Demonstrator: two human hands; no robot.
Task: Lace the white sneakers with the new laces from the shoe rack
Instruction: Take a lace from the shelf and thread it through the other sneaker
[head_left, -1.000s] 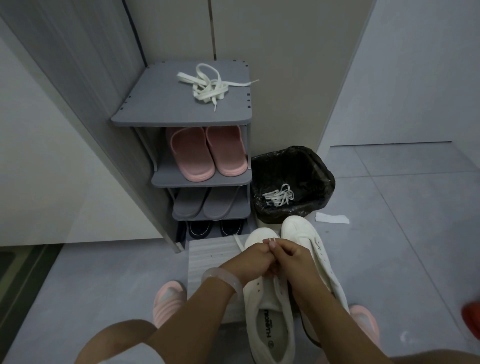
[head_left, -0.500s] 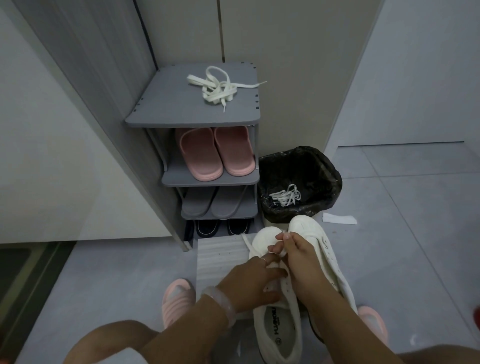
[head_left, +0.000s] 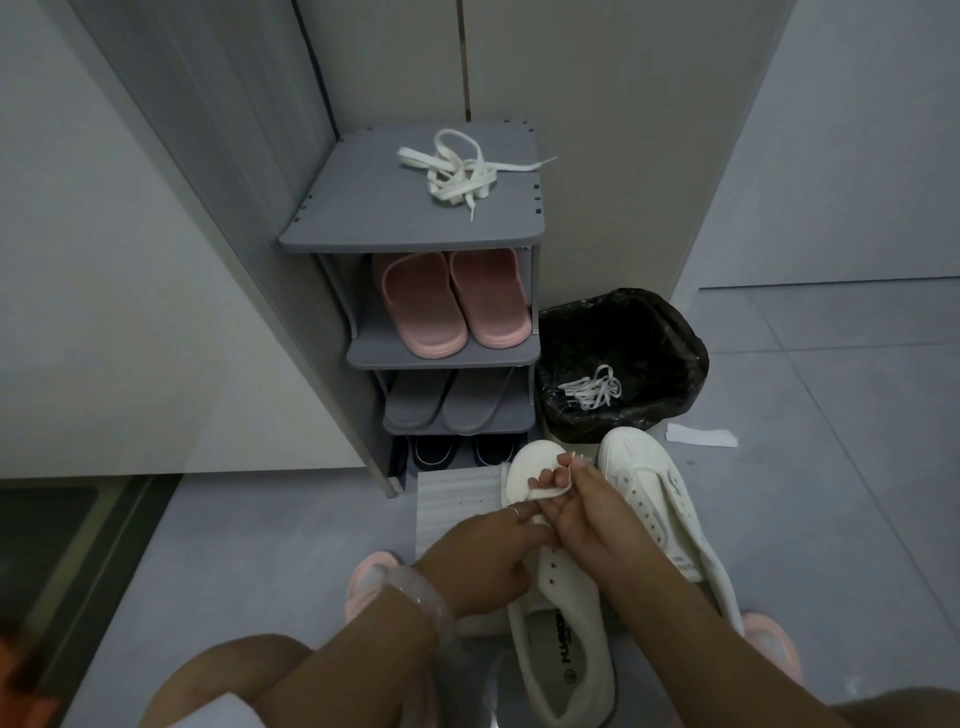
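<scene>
Two white sneakers stand on the floor in front of me. The left sneaker (head_left: 563, 639) is under both hands; the right sneaker (head_left: 660, 499) lies beside it with bare eyelets. My right hand (head_left: 587, 514) pinches a white lace (head_left: 551, 491) over the left sneaker's toe. My left hand (head_left: 483, 556) rests on the left sneaker's eyelet area with curled fingers holding the lace lower down. A loose bundle of white laces (head_left: 460, 169) lies on the top of the grey shoe rack (head_left: 363, 223).
The rack holds pink slippers (head_left: 449, 301), grey slippers and dark shoes below. A black-lined bin (head_left: 623, 332) with old laces (head_left: 589, 387) stands to its right. A grey mat (head_left: 452, 499) lies under the left sneaker. A paper scrap (head_left: 701, 435) lies on the floor.
My left hand has slid back down the left sneaker toward me. My right hand has kept the lace up over the toe. The camera has shifted slightly.
</scene>
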